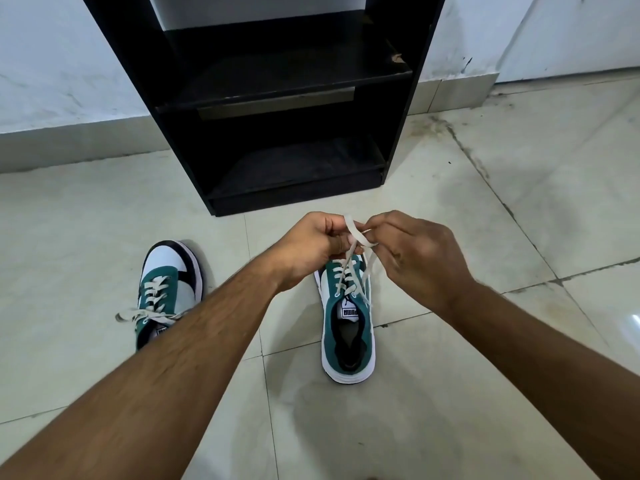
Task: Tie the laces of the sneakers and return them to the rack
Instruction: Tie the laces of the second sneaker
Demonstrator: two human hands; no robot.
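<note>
On the tiled floor, in front of the rack:
Rack (263, 98): black, open-fronted, standing against the wall; the two shelves that show hold no shoes, so the return step is not yet done.
Floor (450, 393): pale tiles with dark grout lines; both sneakers stand on it, well apart from each other.
Right sneaker (347, 327): green and white, toe toward the rack, just below both hands; its laces (353, 233) are drawn up from the eyelets into the hands.
Left sneaker (166, 289): partly hidden by the left forearm; a lace end trails out sideways near its tongue, whether knotted I cannot tell.
Left hand (311, 244): fingers curled, pinching one strand of lace.
Right hand (412, 251): fingertips together, pinching the other strand, which bends over in a loop between the hands.
Step in hand: likely forming the knot or bow on the right sneaker.
Next move calls for: passing one strand round the other and pulling both sides evenly, keeping tension so the loop does not slip.
</note>
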